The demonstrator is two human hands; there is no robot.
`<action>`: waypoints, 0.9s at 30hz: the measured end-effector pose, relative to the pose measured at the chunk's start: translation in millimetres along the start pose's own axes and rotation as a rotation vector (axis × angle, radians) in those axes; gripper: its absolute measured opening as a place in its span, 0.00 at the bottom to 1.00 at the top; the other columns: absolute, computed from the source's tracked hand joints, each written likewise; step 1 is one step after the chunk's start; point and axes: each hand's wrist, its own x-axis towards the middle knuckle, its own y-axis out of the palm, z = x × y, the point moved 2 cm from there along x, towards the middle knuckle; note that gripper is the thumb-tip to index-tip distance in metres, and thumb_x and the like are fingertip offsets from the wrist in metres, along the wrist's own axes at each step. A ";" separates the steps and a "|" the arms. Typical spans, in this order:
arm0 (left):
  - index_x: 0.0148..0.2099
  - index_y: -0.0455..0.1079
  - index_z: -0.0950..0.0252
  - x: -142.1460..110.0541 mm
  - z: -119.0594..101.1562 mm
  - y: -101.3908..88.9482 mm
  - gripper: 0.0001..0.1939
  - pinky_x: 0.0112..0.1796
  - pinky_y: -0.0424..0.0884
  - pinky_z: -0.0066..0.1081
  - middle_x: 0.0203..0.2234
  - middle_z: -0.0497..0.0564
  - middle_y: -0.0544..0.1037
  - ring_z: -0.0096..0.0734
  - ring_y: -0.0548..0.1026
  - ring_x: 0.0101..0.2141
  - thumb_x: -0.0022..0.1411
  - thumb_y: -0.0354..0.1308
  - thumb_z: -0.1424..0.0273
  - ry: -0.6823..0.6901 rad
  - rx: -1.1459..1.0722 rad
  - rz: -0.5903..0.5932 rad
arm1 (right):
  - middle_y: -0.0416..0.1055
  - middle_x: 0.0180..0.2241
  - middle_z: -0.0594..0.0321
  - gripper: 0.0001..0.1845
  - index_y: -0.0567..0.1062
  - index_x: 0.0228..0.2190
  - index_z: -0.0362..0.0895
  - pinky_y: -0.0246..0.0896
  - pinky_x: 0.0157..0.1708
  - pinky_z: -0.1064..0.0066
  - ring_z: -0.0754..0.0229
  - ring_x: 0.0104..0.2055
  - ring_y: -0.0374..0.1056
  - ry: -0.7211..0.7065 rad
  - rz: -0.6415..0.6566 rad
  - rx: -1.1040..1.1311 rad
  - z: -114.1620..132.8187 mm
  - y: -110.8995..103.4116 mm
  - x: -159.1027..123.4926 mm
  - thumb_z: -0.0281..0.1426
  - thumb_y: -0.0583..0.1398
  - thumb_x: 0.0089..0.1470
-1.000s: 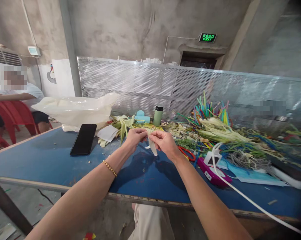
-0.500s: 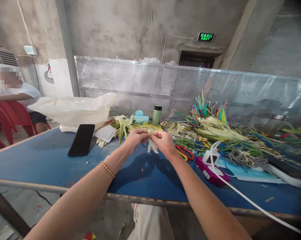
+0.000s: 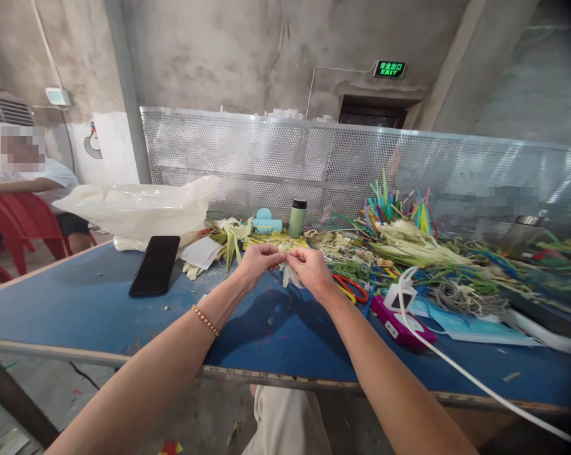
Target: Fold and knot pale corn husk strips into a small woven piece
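Both hands meet above the middle of the blue table [image 3: 96,316], fingertips pinched together. A small pale piece of corn husk [image 3: 291,277] hangs below the fingers, its two ends pointing down. My left hand [image 3: 261,262], with a gold bead bracelet on its wrist, pinches the top of the husk. My right hand [image 3: 310,268] grips the same piece from the other side. Much of the husk is hidden behind the fingers. Behind the hands lie loose husks [image 3: 233,237] and a yellow sheet [image 3: 266,240].
At left lie a black phone [image 3: 155,265] and a clear plastic bag [image 3: 143,205]. A green bottle [image 3: 297,218] stands at the back. Orange-red-handled scissors [image 3: 356,289], a purple power strip [image 3: 402,325] with a white cable, and heaped husks [image 3: 408,246] occupy the right. Someone sits at far left.
My fingertips have drawn closer together over the husk, covering more of its top. Its hanging ends have shifted slightly. The things on the table stay put.
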 end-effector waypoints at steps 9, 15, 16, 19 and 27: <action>0.24 0.71 0.69 0.7 0.8 -2.0 0.16 0.24 0.57 0.27 0.16 0.46 0.69 0.22 0.64 0.20 0.44 0.70 0.61 -0.005 -0.026 -0.027 | 0.67 0.21 0.62 0.18 0.73 0.23 0.40 0.49 0.21 0.74 0.64 0.23 0.57 -0.031 -0.001 -0.109 -2.0 -0.9 2.1 0.43 0.59 0.52; 0.23 0.72 0.69 -0.7 0.3 -1.7 0.17 0.24 0.56 0.27 0.15 0.46 0.68 0.21 0.62 0.20 0.42 0.71 0.60 -0.033 -0.051 -0.008 | 0.64 0.19 0.64 0.19 0.72 0.22 0.41 0.48 0.21 0.73 0.65 0.23 0.54 -0.039 0.002 -0.096 -4.3 -0.5 1.6 0.43 0.58 0.53; 0.23 0.72 0.69 -0.7 0.5 -1.9 0.17 0.24 0.56 0.27 0.15 0.46 0.68 0.21 0.62 0.20 0.41 0.72 0.61 -0.032 -0.053 -0.012 | 0.64 0.19 0.64 0.19 0.72 0.22 0.41 0.48 0.21 0.73 0.65 0.23 0.55 -0.041 0.002 -0.103 -3.5 -0.6 1.3 0.43 0.58 0.53; 0.24 0.72 0.69 -0.3 0.9 -2.8 0.17 0.24 0.56 0.27 0.16 0.46 0.69 0.21 0.62 0.20 0.42 0.71 0.61 -0.012 -0.047 -0.029 | 0.64 0.18 0.64 0.20 0.72 0.21 0.41 0.48 0.21 0.73 0.65 0.22 0.56 -0.045 -0.003 -0.157 1.0 -1.9 0.0 0.44 0.59 0.54; 0.21 0.69 0.67 -0.2 -3.0 -5.7 0.19 0.24 0.56 0.28 0.16 0.45 0.67 0.21 0.61 0.20 0.45 0.69 0.59 0.021 -0.018 -0.075 | 0.68 0.17 0.62 0.22 0.74 0.22 0.41 0.51 0.20 0.72 0.64 0.19 0.60 -0.032 -0.061 -0.164 3.9 -13.0 1.7 0.43 0.55 0.58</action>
